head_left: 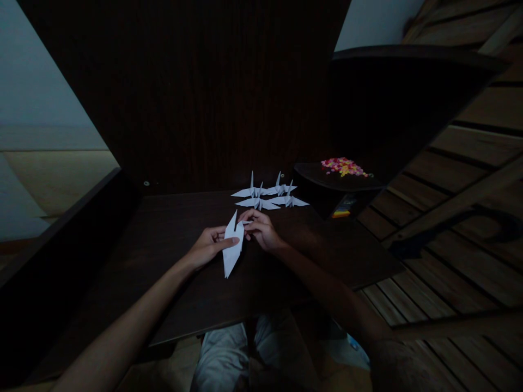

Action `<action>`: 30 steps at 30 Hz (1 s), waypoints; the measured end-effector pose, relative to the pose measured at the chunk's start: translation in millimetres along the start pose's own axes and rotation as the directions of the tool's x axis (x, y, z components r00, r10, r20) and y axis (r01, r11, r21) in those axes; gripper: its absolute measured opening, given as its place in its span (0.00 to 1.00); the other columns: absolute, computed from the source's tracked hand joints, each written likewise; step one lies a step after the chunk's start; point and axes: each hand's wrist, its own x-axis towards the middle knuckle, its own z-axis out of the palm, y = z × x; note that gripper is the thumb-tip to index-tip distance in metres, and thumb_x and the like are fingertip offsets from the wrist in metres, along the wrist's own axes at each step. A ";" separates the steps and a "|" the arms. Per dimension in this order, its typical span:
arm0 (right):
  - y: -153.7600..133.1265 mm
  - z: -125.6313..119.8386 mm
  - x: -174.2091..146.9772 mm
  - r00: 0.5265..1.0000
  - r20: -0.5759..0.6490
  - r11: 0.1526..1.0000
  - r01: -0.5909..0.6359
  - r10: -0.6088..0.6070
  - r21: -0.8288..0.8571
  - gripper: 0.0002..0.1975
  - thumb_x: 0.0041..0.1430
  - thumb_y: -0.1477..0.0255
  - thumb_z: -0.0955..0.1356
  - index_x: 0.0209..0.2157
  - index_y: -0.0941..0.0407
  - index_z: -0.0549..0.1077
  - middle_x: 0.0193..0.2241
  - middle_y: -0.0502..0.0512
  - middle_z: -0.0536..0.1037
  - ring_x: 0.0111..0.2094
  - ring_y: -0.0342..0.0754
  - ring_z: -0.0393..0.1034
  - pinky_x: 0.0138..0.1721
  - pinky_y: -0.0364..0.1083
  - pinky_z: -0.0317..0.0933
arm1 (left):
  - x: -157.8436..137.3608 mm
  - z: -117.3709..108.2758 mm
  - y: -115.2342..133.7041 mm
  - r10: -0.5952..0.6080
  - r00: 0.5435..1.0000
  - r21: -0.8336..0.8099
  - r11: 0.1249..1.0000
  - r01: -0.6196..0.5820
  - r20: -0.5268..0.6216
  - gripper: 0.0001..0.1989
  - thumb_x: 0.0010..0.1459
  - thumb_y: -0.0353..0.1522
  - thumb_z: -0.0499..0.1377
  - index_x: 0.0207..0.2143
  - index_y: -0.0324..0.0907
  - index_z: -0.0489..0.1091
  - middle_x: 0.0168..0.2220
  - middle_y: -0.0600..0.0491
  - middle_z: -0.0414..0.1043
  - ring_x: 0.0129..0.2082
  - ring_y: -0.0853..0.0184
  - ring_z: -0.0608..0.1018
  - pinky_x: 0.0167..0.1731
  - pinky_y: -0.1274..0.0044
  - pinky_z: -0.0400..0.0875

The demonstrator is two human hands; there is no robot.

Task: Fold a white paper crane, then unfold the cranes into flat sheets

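Head view: folded paper [231, 257] held in L hand [207, 246], just L of R hand [262, 228], which pinches its upper R side; white, long (pointed top & btm).

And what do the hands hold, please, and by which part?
A white origami piece: left hand at its middle, right hand at its narrow upper-right point.

We see matt, smooth, crisply creased paper in the long pointed white folded piece [231, 255], & the same look in the small white bird-shaped paper folds [258, 203]. The flat dark-brown wooden desktop [265, 288] & tall dark-brown wooden back panel [204, 98] look smooth w/ a dull finish, vs. the long brown wooden slats [482, 144], rougher-looking & matt. We'd call the pale grey wrinkled trousers [224, 354] matt cloth.
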 end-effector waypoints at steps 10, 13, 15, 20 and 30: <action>5.4 5.9 2.8 0.975 -0.185 0.969 0.076 -0.121 -0.235 0.14 0.44 0.63 0.75 0.27 0.55 0.69 0.26 0.49 0.72 0.22 0.40 0.64 0.18 0.40 0.58 | -0.1 2.0 -1.7 0.039 0.996 0.074 0.997 -0.033 -0.083 0.20 0.44 0.41 0.68 0.37 0.39 0.74 0.32 0.51 0.78 0.30 0.64 0.78 0.30 0.75 0.71; 7.3 2.9 4.5 0.963 -0.218 0.964 0.107 -0.161 -0.242 0.17 0.41 0.65 0.76 0.31 0.55 0.68 0.25 0.48 0.73 0.26 0.42 0.68 0.25 0.41 0.62 | 0.2 1.4 -3.7 0.033 0.997 0.082 0.996 -0.027 -0.076 0.19 0.45 0.41 0.68 0.37 0.39 0.74 0.33 0.50 0.78 0.30 0.64 0.78 0.30 0.74 0.72; 7.4 1.0 5.2 0.961 -0.211 0.963 0.124 -0.177 -0.241 0.19 0.41 0.66 0.76 0.32 0.54 0.67 0.25 0.47 0.73 0.29 0.43 0.70 0.30 0.43 0.64 | 0.7 0.9 -4.8 0.042 0.996 0.101 0.994 -0.035 -0.074 0.18 0.45 0.40 0.68 0.36 0.39 0.74 0.33 0.50 0.78 0.31 0.64 0.78 0.30 0.74 0.72; 6.0 0.7 6.2 0.962 -0.182 0.954 0.155 -0.205 -0.257 0.19 0.43 0.68 0.76 0.36 0.53 0.66 0.25 0.47 0.74 0.29 0.43 0.70 0.33 0.44 0.63 | 1.0 0.9 -4.5 0.050 0.995 0.129 0.991 -0.038 -0.091 0.18 0.45 0.41 0.68 0.35 0.39 0.74 0.32 0.51 0.78 0.30 0.64 0.77 0.30 0.75 0.71; 10.4 8.5 -0.3 0.979 -0.049 0.907 0.162 -0.196 -0.390 0.16 0.47 0.65 0.74 0.38 0.53 0.72 0.37 0.52 0.72 0.32 0.43 0.65 0.32 0.43 0.61 | 3.6 -7.5 1.1 0.227 0.908 0.205 0.965 -0.162 -0.351 0.17 0.46 0.44 0.67 0.30 0.39 0.76 0.28 0.53 0.76 0.29 0.65 0.75 0.30 0.76 0.68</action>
